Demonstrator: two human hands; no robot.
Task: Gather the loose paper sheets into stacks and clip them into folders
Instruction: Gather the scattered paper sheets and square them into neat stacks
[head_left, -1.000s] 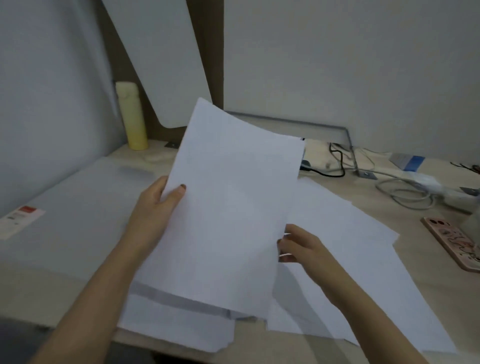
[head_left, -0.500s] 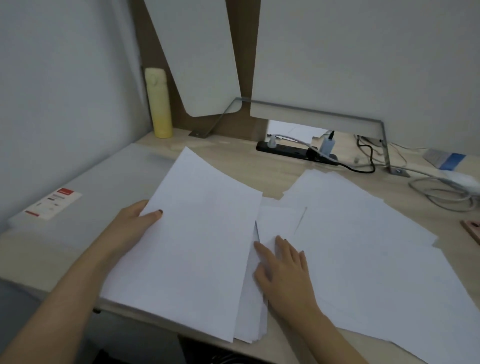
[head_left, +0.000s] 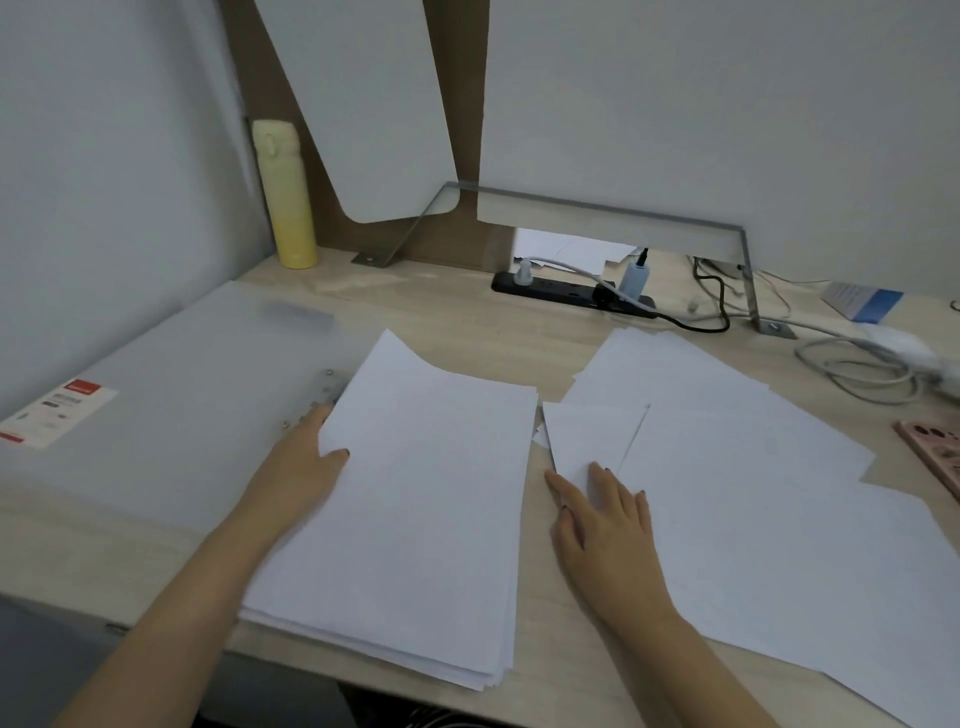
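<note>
I am looking down on a pale wooden desk (head_left: 467, 322) closed in by grey panels (head_left: 675, 104) at the back and on the left. Between my two hands lies the stack (head_left: 415, 519) of white paper, roughly squared, its near end reaching the desk's front edge and its far corner curling up a little. My left hand (head_left: 301, 467) grips the stack's left edge: the thumb lies on top and the fingers are tucked under the paper. My right hand (head_left: 608, 525) is flat and relaxed, fingers straight, and holds nothing. Its fingertips press on the nearest of the loose sheets (head_left: 753, 493), just to the right of the stack with a narrow strip of bare desk between them. Those sheets fan out unevenly beyond and to the right of that hand, overlapping one another.

Out past my left hand a frosted folder (head_left: 182, 389) lies flat; the stack's left edge overlaps it, and small metal studs show just beyond my fingers. A red and white label (head_left: 57, 413) sits on its far left corner. Well beyond the left hand a yellow bottle (head_left: 284, 192) stands upright in the back corner. Beyond the right hand there is a black power strip (head_left: 566, 293) with plugs in it; farther right are grey cables (head_left: 857, 364) and, at the frame's edge, a pink phone (head_left: 935, 457)
</note>
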